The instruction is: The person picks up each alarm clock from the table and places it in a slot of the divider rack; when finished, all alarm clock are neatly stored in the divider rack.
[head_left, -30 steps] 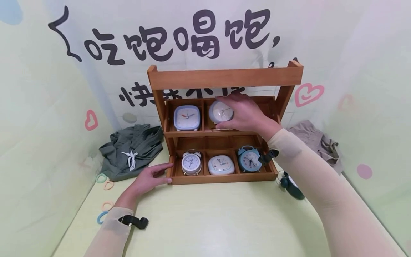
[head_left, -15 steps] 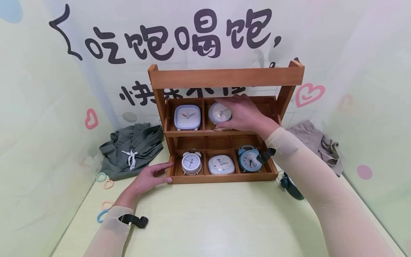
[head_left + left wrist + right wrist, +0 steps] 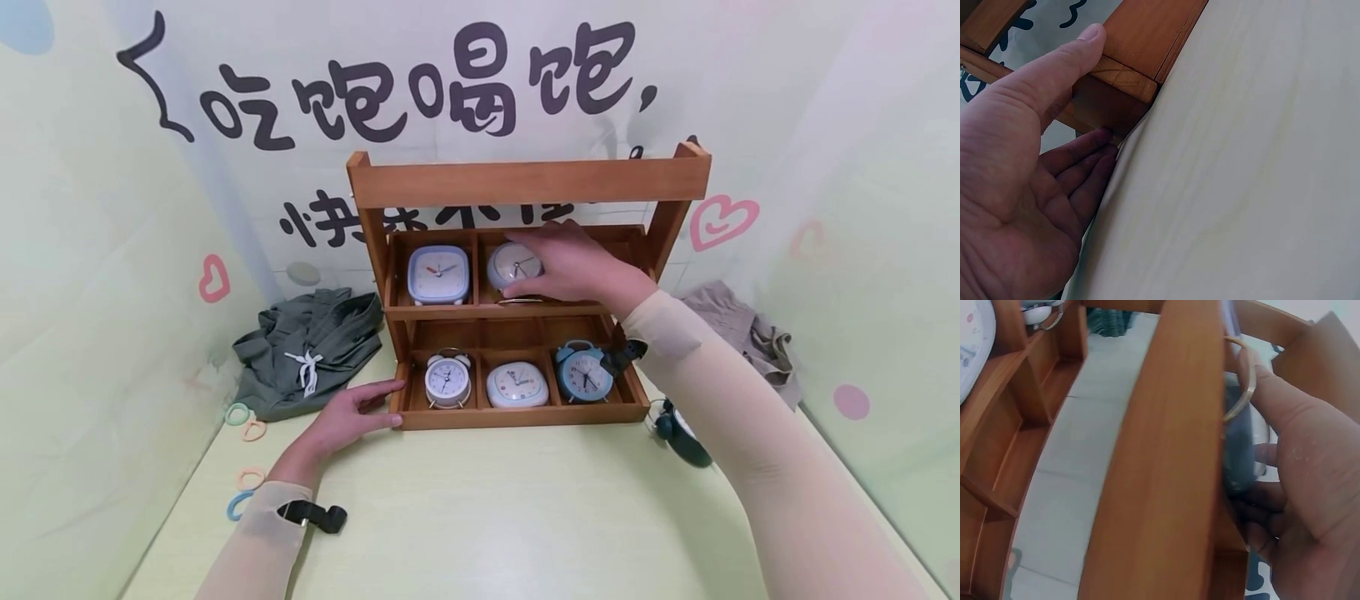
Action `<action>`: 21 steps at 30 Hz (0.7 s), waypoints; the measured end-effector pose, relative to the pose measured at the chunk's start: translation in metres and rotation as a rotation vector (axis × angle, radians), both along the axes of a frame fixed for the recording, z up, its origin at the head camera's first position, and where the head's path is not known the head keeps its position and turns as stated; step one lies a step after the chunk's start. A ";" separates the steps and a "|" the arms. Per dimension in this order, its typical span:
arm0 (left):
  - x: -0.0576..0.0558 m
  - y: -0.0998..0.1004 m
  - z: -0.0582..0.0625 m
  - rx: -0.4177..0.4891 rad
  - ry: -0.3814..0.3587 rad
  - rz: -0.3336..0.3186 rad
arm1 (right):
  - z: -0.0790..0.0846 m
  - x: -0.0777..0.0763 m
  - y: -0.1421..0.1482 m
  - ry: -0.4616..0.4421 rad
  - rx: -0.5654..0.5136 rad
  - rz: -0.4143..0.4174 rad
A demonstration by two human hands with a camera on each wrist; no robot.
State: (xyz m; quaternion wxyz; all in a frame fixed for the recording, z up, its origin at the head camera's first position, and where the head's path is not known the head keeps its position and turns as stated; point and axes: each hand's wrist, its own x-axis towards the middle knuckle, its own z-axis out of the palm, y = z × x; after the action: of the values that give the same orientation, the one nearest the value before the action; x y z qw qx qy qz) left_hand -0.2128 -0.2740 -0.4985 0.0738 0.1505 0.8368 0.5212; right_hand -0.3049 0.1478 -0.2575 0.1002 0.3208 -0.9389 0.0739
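Observation:
My right hand (image 3: pixel 573 262) grips a round light-blue alarm clock (image 3: pixel 513 265) in the upper middle compartment of a wooden two-tier shelf (image 3: pixel 525 182). Its thumb is low at the clock's front and the fingers reach over the top; the hand covers the clock's right side. A metal wire stand (image 3: pixel 1249 381) on this clock shows in the right wrist view. My left hand (image 3: pixel 352 423) rests against the shelf's lower left corner, thumb at the front edge and fingers along the side (image 3: pixel 1110 103). A square blue-rimmed clock (image 3: pixel 438 275) sits in the upper left compartment.
The lower tier holds a white twin-bell clock (image 3: pixel 447 381), a rounded white clock (image 3: pixel 517 385) and a blue twin-bell clock (image 3: pixel 584 372). A dark green clock (image 3: pixel 684 442) lies right of the shelf. Folded clothes (image 3: pixel 307 354) and several hair ties (image 3: pixel 251 478) are at left.
The round clock in my right hand has shifted slightly left and down, and its face has tilted a little. My left hand stays on the shelf corner.

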 end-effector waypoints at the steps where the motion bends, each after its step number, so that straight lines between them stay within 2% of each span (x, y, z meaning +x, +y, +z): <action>1: 0.000 0.000 0.000 0.003 -0.002 0.000 | 0.001 0.001 0.002 -0.005 -0.024 -0.003; 5: -0.001 0.001 -0.002 0.006 -0.006 -0.004 | 0.002 0.011 0.015 0.007 -0.117 -0.009; 10: 0.000 0.002 -0.002 -0.005 -0.001 -0.005 | -0.008 0.034 0.045 0.092 -0.157 0.009; 16: 0.002 0.002 0.002 -0.004 0.002 -0.006 | -0.031 0.066 0.086 0.221 -0.228 0.077; 21: 0.003 0.002 0.003 -0.017 0.010 0.003 | -0.054 0.087 0.114 0.254 -0.275 0.087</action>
State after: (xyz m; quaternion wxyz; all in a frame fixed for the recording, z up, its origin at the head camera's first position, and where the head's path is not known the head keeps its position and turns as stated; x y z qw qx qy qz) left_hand -0.2102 -0.2722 -0.4959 0.0702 0.1515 0.8417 0.5135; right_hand -0.2177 0.2622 -0.3111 0.2577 0.3511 -0.8850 0.1648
